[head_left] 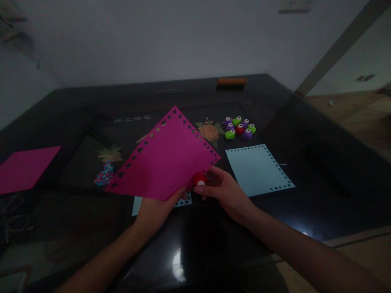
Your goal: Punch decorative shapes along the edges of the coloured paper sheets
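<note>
My left hand (155,209) pinches the magenta sheet (166,158) by its near edge; my right hand (227,193) grips the red punch (199,179) at that sheet's near right edge, between both hands. Left of the magenta sheet lies colourful confetti (104,174) on the worktop (198,252); to its right are a pale blue sheet (258,169) and, farther back, clustered punches (240,129).
</note>
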{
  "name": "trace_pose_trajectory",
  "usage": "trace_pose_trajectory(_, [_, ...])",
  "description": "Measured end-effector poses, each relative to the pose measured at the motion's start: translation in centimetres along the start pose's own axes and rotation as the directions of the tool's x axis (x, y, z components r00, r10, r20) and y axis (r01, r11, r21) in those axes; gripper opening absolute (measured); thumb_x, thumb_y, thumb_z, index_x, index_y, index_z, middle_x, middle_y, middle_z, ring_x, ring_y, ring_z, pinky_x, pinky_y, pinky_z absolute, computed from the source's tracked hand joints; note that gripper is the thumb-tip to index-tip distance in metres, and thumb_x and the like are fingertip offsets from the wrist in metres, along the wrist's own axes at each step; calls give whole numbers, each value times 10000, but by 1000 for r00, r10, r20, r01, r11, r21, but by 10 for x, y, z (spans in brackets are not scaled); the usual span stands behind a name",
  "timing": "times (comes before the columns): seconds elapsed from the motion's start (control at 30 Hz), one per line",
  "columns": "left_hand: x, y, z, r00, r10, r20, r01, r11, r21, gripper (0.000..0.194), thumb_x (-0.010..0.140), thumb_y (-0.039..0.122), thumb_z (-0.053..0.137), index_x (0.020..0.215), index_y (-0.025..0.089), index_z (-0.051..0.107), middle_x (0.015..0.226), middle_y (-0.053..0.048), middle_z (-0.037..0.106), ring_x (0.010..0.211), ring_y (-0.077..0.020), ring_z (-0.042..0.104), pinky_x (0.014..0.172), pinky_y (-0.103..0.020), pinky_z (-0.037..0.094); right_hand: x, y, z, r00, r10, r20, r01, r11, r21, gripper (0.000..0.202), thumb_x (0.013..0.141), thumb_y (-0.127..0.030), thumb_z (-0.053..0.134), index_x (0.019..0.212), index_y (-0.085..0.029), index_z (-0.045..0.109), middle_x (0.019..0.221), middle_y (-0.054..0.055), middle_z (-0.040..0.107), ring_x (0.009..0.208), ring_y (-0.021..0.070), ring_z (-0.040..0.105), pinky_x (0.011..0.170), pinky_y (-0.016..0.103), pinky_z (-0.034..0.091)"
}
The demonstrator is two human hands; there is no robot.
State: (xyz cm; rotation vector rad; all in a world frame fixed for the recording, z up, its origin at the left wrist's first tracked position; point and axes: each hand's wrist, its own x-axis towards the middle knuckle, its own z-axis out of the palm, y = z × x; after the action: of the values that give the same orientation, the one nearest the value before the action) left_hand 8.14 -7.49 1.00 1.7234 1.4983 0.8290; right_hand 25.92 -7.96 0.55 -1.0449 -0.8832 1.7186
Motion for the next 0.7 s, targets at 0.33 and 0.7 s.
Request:
trace_pose_trajectory(0.33, [2, -4, 1, 998, -11, 68, 9, 1000, 29, 201, 775, 339, 546, 662, 232, 673, 686, -16, 720, 772, -245, 659, 942, -436, 432, 1, 1, 4, 1000, -6, -8, 7, 994, 108, 372, 556, -220, 809, 890, -208, 646, 865, -1, 655, 770, 146, 602, 673, 285, 513])
trace_pose_trajectory(0.7, [0, -6, 2, 997, -47, 68, 46, 999, 17, 169, 754, 356, 579, 709, 239, 691, 723, -2, 734, 786, -240, 671, 941, -415, 436, 3, 4, 0, 997, -17, -72, 21, 999, 50, 335, 575, -254, 805, 865, -193, 649, 836, 3, 659, 721, 125, 589, 594, 239, 454])
